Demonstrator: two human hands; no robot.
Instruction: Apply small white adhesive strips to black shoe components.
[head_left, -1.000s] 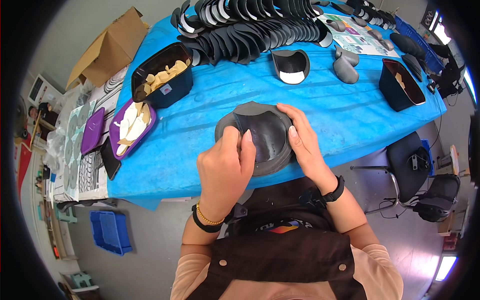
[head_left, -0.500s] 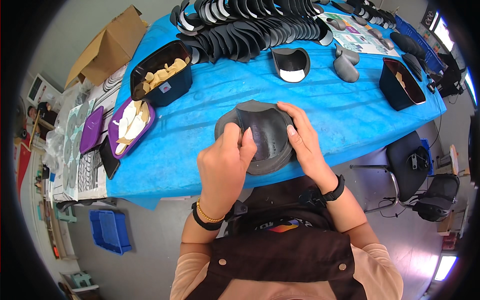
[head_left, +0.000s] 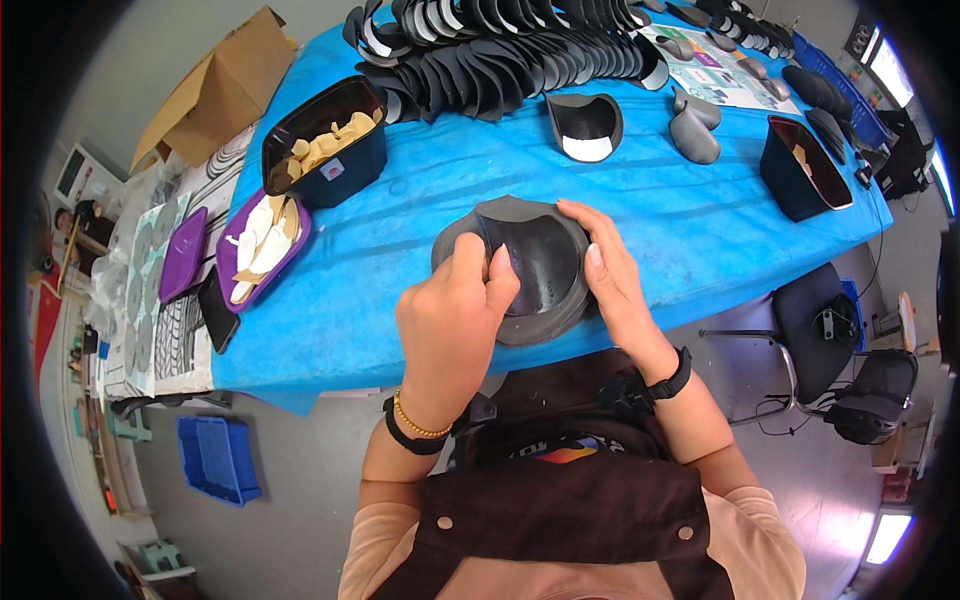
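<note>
Left hand is covering the near-left part of the dark grey, curved, moulded piece at frame centre, over the blue table cover; its fingertips are pinching closed on the inner face. Right hand is cupping the piece's right rim, fingers curled against it.

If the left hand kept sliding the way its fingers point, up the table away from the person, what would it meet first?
The left hand already rests on the dark curved piece. Beyond its far rim comes bare blue table cover, then probably the rows of black curved pieces, though depth is uncertain.
</note>
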